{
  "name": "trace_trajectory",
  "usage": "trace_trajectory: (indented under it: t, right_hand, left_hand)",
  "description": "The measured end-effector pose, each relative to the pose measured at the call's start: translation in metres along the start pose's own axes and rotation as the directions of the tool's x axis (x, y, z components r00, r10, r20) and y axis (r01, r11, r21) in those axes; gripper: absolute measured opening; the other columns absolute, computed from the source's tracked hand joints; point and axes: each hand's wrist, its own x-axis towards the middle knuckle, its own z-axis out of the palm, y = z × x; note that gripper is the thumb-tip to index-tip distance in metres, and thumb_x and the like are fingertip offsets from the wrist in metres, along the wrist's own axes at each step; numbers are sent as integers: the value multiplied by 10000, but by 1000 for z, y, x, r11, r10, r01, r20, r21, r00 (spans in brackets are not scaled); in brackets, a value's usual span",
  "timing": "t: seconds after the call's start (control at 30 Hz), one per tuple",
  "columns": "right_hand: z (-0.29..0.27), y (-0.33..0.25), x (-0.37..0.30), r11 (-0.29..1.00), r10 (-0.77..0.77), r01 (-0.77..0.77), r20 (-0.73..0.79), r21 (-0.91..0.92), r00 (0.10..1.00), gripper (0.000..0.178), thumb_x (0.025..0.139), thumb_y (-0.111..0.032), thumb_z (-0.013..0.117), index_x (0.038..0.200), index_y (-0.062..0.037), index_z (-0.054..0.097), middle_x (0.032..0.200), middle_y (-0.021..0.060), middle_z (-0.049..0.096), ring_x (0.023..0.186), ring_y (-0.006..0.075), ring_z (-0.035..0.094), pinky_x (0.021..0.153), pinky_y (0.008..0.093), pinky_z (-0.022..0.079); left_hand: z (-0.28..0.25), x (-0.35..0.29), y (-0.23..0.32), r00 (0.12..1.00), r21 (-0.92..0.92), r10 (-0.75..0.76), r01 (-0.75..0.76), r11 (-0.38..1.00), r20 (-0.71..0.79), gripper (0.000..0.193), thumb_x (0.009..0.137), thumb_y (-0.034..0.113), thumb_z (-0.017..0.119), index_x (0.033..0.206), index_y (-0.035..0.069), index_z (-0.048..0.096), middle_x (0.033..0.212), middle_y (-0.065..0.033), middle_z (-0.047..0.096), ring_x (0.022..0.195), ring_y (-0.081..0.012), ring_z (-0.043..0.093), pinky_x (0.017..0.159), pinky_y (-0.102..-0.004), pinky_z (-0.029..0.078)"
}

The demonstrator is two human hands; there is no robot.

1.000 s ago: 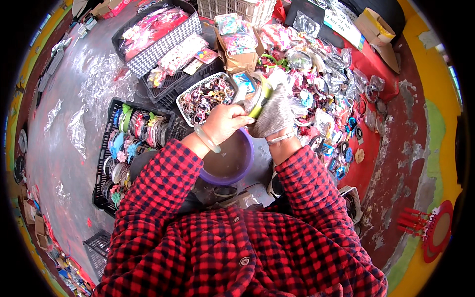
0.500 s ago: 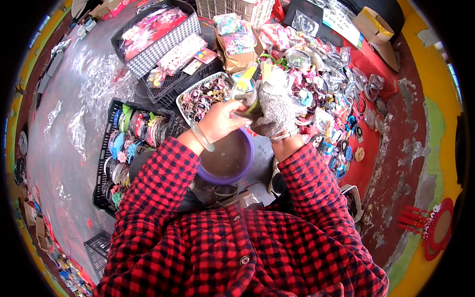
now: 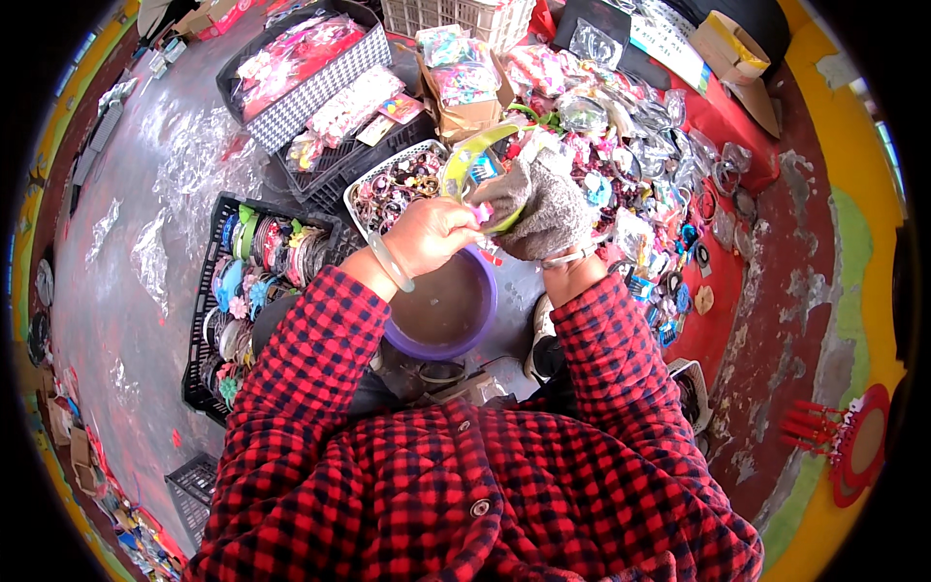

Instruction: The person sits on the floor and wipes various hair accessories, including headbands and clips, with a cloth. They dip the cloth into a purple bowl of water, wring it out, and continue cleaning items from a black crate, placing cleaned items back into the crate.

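Observation:
A yellow-green headband (image 3: 458,163) arches up between my two hands. My left hand (image 3: 427,236) pinches its near end, with a small pink piece showing at the fingertips. A damp-looking grey cloth (image 3: 546,215) wraps over my right hand (image 3: 570,275), whose fingers it hides; only the wrist shows. The cloth is pressed around the headband's other side. Just below my hands stands a purple basin (image 3: 491,315) of murky brownish water.
Left of the basin, a black crate (image 3: 198,354) holds rows of headbands. A white basket (image 3: 355,206) of hair ties and a cardboard box (image 3: 467,122) of packets stand beyond. Bagged accessories (image 3: 621,155) heap up on the right; a houndstooth-patterned box (image 3: 320,78) sits far left.
The headband has turned, so its curved band now shows on the left above my left hand. The cloth has shifted right and down, closer around the band.

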Motion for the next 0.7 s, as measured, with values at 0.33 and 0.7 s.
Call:
trace_trajectory:
  t: [0.33, 0.7]
  right_hand:
    - [-18, 8, 4, 561, -63, 41, 6, -827, 998, 217, 872, -243, 476, 1017, -88, 523, 910, 70, 548, 880, 227, 529, 775, 317, 430]
    - [-12, 9, 13, 956, -53, 179, -464, 231, 884, 227, 870, -342, 510, 926, -124, 490, 736, 40, 496, 634, 187, 533, 541, 317, 447]
  left_hand:
    - [-4, -2, 1, 986, 89, 134, -143, 986, 97, 61, 761, 75, 609, 804, 32, 604, 782, -103, 600, 768, -269, 576, 700, -351, 464]
    - [4, 5, -13, 838, 43, -106, 153, 987, -535, 412, 782, 191, 664, 1091, -11, 481, 991, -158, 566, 943, -254, 561, 814, -348, 443]
